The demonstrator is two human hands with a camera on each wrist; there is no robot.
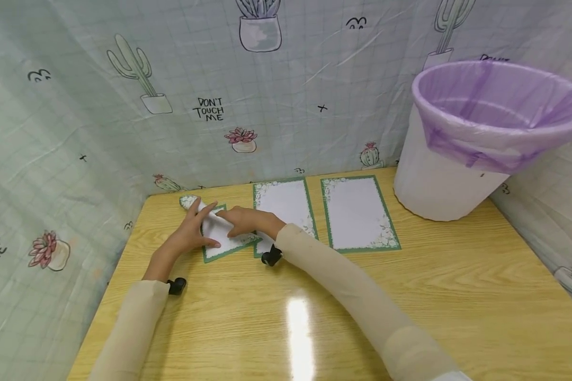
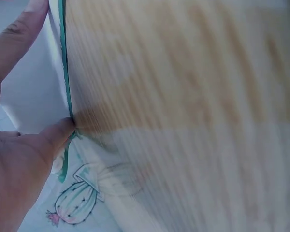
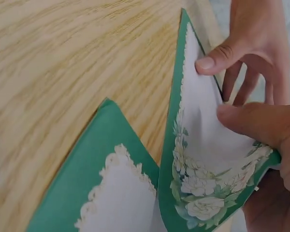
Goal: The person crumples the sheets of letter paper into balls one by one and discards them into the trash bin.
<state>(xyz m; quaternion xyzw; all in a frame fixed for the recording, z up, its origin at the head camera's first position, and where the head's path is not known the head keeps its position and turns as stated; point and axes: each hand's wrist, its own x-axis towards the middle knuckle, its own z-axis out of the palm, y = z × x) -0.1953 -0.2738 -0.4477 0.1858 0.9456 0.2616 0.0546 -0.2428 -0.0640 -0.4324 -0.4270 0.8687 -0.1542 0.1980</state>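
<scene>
where the counter point(image 1: 229, 317) meets the cactus-print cloth point(image 1: 286, 106), a person handles a green-bordered sheet point(image 1: 214, 233), its far left end curled up. the right hand point(image 1: 250, 219) pinches it near a corner, thumb on the white face, fingers beneath; the left hand point(image 1: 188, 233) has its thumb on that face too, though i cannot tell whether its fingers grip the edge. two flat sheets point(image 1: 286, 203) lie to the right, then a purple-lined bin point(image 1: 434, 174).
</scene>
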